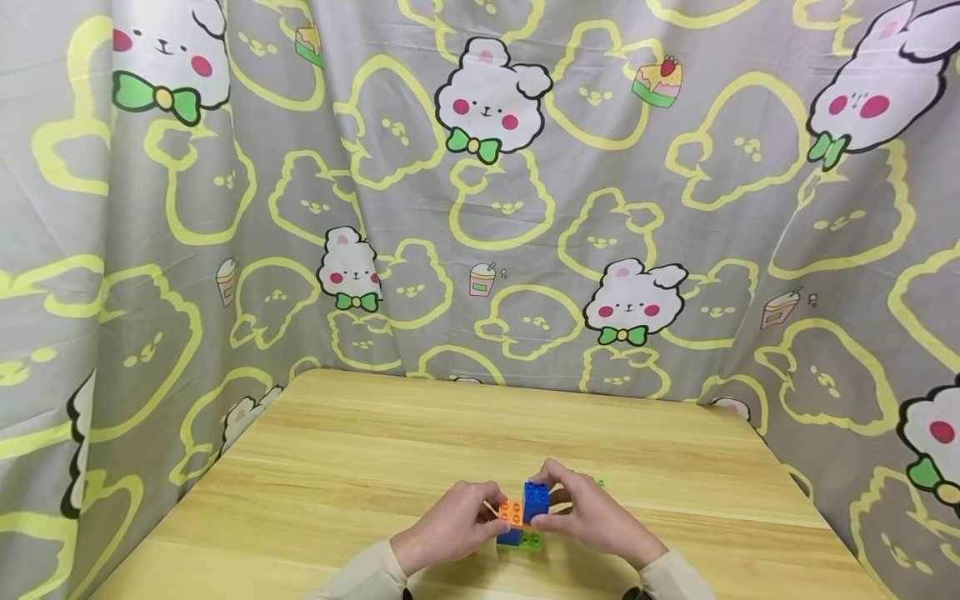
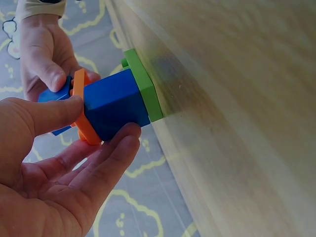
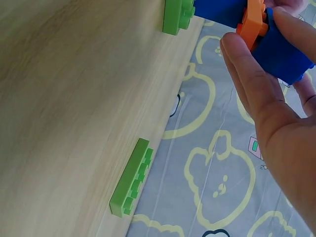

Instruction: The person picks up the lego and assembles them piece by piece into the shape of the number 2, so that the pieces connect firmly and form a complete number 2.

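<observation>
A small stack of toy building bricks stands on the table. At its bottom is a green plate brick (image 1: 531, 542), with a lower blue brick (image 2: 114, 101) on one end and a thin orange brick (image 1: 511, 511) over that. My left hand (image 1: 452, 522) grips the orange brick from the left, thumb at its edge and other fingertips reaching under and along the lower blue brick. On the right, my right hand (image 1: 596, 518) pinches an upper blue brick (image 1: 536, 498) between thumb and fingers. That brick sits against the orange brick's studs, towards the right end.
A separate green brick (image 3: 131, 177) with a row of studs lies on the table behind my right hand, mostly hidden in the head view. The wooden tabletop (image 1: 337, 467) reaches back to a grey patterned curtain (image 1: 405, 200) that hangs around it.
</observation>
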`<state>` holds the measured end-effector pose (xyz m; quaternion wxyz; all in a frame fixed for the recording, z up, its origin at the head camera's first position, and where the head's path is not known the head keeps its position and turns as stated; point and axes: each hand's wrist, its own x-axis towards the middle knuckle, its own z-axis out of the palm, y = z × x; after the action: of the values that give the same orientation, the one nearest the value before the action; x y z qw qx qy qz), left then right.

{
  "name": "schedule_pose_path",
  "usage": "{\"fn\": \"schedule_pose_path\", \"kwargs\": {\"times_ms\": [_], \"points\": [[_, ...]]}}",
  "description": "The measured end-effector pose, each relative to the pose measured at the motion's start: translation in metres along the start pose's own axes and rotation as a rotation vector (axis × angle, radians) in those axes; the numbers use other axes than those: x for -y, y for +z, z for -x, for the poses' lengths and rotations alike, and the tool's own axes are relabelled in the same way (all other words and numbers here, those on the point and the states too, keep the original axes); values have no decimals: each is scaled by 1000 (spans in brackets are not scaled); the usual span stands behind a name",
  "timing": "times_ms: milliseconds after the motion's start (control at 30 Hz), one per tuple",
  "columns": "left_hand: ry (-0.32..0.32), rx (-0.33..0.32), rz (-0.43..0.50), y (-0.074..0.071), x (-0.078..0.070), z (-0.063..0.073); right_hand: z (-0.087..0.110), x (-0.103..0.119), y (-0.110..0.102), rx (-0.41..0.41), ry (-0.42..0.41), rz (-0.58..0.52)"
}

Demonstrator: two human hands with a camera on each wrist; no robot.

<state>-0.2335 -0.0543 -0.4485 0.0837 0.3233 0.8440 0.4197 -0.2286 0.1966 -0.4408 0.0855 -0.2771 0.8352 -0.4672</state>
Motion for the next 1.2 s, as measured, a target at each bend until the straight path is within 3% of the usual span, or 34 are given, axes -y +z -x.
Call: {"fn": "schedule_pose_path", "kwargs": {"times_ms": [500,1200], "points": [[-4,-3,-10,0,-1,-1,1,1,-1,4,-36,18],[4,-3,-5,0,0,-2,1,1,1,-3,24,-57]]}}
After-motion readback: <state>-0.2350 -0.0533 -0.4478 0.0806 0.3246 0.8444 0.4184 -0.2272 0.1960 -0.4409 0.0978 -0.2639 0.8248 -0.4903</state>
